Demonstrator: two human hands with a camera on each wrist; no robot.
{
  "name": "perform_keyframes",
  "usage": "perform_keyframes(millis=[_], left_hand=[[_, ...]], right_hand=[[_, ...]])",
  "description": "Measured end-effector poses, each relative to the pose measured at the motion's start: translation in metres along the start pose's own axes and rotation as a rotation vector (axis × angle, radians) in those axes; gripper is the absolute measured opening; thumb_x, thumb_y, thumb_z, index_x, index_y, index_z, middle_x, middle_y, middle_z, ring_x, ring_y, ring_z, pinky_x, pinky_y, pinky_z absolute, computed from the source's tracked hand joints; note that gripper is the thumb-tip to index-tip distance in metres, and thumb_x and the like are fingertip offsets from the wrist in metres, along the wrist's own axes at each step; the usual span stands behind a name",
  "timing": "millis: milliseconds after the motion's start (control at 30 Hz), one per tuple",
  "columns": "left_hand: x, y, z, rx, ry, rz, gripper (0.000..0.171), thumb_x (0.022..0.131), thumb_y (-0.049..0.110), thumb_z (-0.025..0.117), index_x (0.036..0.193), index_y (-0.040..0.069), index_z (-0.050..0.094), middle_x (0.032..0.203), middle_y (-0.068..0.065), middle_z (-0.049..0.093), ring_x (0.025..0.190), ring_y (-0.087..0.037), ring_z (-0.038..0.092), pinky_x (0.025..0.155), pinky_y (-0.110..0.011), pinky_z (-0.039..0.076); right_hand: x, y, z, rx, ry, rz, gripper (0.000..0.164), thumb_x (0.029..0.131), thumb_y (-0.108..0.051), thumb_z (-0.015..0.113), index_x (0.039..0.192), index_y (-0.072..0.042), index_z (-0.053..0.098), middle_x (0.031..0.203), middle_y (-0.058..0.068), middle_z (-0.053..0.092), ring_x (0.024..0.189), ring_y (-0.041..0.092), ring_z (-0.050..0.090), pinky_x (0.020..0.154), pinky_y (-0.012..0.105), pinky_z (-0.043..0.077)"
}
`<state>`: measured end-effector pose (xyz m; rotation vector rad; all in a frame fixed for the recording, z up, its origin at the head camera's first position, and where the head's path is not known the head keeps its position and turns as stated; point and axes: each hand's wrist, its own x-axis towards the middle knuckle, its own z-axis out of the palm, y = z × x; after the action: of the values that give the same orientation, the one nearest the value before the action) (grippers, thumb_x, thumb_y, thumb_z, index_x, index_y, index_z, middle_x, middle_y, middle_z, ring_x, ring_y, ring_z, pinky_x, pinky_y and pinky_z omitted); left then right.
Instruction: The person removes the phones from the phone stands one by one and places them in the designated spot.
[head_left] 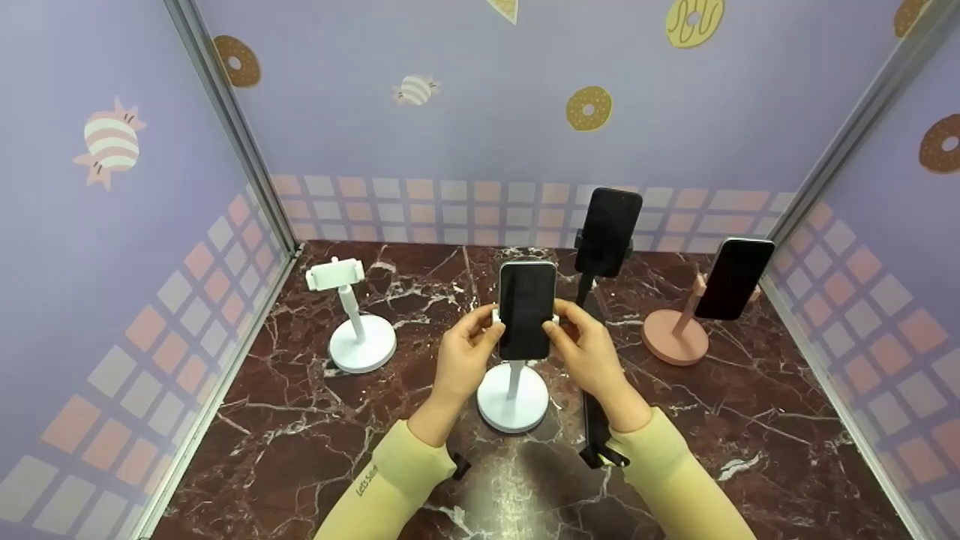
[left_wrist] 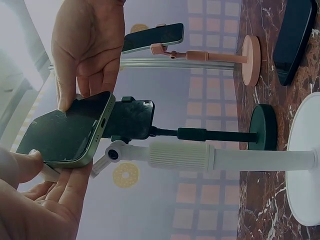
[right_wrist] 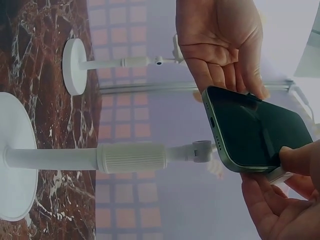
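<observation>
A smartphone point(head_left: 528, 307) with a dark screen stands upright at the head of a white phone stand point(head_left: 513, 401), its pale clamp ends showing at both sides of the phone. My left hand point(head_left: 463, 356) holds the phone's left edge at the clamp, thumb in front and fingers behind. On the opposite edge my right hand point(head_left: 589, 349) does the same. In the left wrist view the stand's ribbed white stem point(left_wrist: 180, 157) leads to a hinge behind the phone. The fingertips behind the phone are partly hidden.
An unloaded white stand point(head_left: 361, 343) is at the left. Behind to the right, a black stand bears a dark phone point(head_left: 609, 231); farther right, a pink stand point(head_left: 675, 337) bears another phone point(head_left: 735, 279). A dark phone point(left_wrist: 295, 40) lies on the marble table. Patterned walls enclose it.
</observation>
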<state>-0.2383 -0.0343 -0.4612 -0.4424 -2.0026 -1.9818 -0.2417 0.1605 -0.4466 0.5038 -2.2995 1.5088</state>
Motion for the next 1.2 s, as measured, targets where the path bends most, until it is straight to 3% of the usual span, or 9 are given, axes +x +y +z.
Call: perform_keyframes(millis=[167,333,433,633,733,967,1200], left_hand=[[0.000,0.001,-0.001,-0.009,-0.012,-0.006,0.036,0.099,0.004,0.064,0.129,-0.015,0.059,0.110,-0.032,0.069,0.099,-0.029,0.072,0.084,-0.018,0.058],[0.000,0.001,-0.002,-0.008,-0.025,-0.023,0.035,0.100,0.004,0.063,0.130,-0.014,0.059,0.112,-0.032,0.068,0.096,-0.030,0.073,0.079,-0.016,0.056],[0.000,0.001,-0.002,-0.003,-0.029,-0.034,0.035,0.101,0.005,0.063,0.130,-0.013,0.060,0.114,-0.032,0.068,0.096,-0.036,0.073,0.077,-0.016,0.055],[0.001,0.002,-0.004,0.039,-0.046,-0.027,0.035,0.101,0.009,0.064,0.131,-0.010,0.061,0.115,-0.029,0.068,0.099,-0.040,0.073,0.081,-0.018,0.057],[0.000,0.001,-0.005,0.040,-0.056,-0.023,0.035,0.101,0.009,0.064,0.131,-0.010,0.060,0.115,-0.028,0.069,0.099,-0.037,0.073,0.082,-0.020,0.058],[0.001,0.000,-0.005,0.060,-0.058,-0.027,0.036,0.102,0.012,0.063,0.133,-0.008,0.060,0.116,-0.026,0.069,0.101,-0.035,0.073,0.083,-0.020,0.058],[0.002,-0.002,-0.005,0.103,-0.043,-0.008,0.033,0.101,0.010,0.063,0.128,-0.009,0.063,0.117,-0.025,0.070,0.106,-0.033,0.070,0.091,-0.029,0.059]], right_hand=[[0.000,-0.002,-0.001,-0.020,-0.030,-0.005,0.025,0.099,-0.006,0.066,0.123,0.000,0.066,0.099,0.015,0.069,0.067,0.008,0.054,0.061,0.020,0.045],[0.006,-0.010,-0.002,-0.087,0.006,-0.061,0.041,0.099,-0.009,0.066,0.137,0.001,0.054,0.123,0.020,0.062,0.103,0.029,0.064,0.086,0.037,0.055],[0.013,-0.017,0.000,-0.144,0.089,-0.169,0.054,0.098,-0.011,0.068,0.144,0.003,0.044,0.136,0.025,0.050,0.120,0.036,0.056,0.095,0.046,0.053],[0.030,-0.035,0.011,-0.329,0.226,-0.413,0.063,0.092,-0.012,0.074,0.145,0.001,0.042,0.141,0.026,0.044,0.127,0.039,0.042,0.107,0.052,0.041],[0.035,-0.043,0.018,-0.411,0.252,-0.449,0.064,0.092,-0.018,0.074,0.146,-0.003,0.043,0.144,0.026,0.043,0.128,0.041,0.040,0.101,0.057,0.042],[0.042,-0.051,0.030,-0.579,0.214,-0.423,0.059,0.099,-0.038,0.066,0.148,-0.013,0.045,0.151,0.019,0.040,0.134,0.038,0.036,0.089,0.059,0.047],[0.044,-0.051,0.041,-0.708,0.201,-0.445,0.053,0.097,-0.045,0.066,0.140,-0.017,0.051,0.139,0.018,0.046,0.125,0.037,0.038,0.086,0.057,0.049]])
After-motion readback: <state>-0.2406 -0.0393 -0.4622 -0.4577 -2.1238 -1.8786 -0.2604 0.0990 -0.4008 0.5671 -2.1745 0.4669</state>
